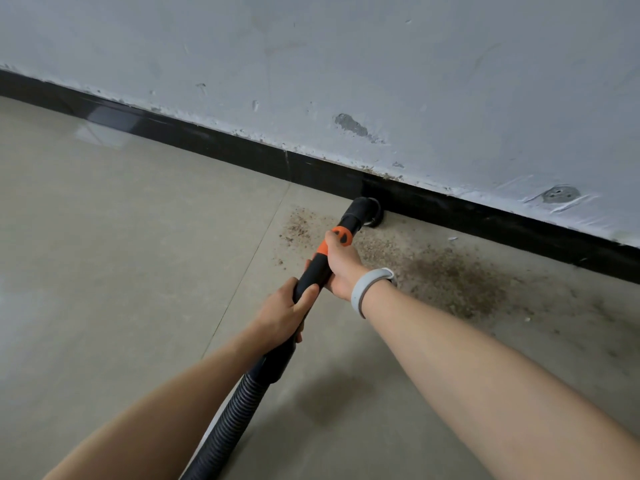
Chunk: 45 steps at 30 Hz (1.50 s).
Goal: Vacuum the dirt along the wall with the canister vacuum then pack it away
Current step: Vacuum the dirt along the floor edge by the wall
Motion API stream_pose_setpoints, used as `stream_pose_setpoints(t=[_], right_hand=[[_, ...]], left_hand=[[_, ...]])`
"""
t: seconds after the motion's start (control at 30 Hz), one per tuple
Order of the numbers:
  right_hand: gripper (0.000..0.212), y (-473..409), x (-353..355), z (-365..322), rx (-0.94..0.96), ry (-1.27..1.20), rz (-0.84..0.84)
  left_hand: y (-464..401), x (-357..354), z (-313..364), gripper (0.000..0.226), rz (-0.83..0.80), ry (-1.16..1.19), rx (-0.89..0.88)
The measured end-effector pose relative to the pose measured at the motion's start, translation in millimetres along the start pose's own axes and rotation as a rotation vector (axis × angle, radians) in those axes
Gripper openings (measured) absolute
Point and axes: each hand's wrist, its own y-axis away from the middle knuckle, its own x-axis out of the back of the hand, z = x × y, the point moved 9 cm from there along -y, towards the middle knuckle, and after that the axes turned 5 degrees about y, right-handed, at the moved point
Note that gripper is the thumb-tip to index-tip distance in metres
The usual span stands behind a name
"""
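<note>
Ribbed black flexible hose comes up from the bottom edge between the two forearms and joins the rigid black plastic wand with an orange collar. Nearest on that wand, the left hand wraps its fingers round the lower part, thumb laid along the top. Just beyond it the right hand, with a pale grey band on its wrist, clenches round the wand at the orange collar. Further out, the black round nozzle sits on the beige tiled floor, touching or nearly touching the glossy black skirting board under the scuffed grey wall. Brown gritty dirt lies scattered left of the nozzle and, more thickly, in a broad patch to its right along the skirting. The canister itself is out of view. To do this pass well, I would keep the nozzle low and flat, draw it slowly rightward along the skirting through the dense patch, then overlap back across the lighter scatter.
</note>
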Motion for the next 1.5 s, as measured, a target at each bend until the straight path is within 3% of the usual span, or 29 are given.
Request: stream_pose_setpoints(t=[0.47,0.97,1.2,1.5], right_hand=[[0.025,7,70,-3,0.011,-0.201,0.132],[0.027,10,133,-10,0.032,-0.202,0.268],[0.030,12,74,-9,0.004,-0.144,0.145],[0.029,19,-84,8,-0.020,0.050,-0.148]], left_hand=[[-13,-48,30,0.026,-0.150,-0.147,-0.084],[-17,-91,62,0.028,-0.241,-0.136,-0.138],[-2,-45,40,0.029,-0.118,-0.084,-0.089],[34,70,-31,0.030,0.180,0.065,0.049]])
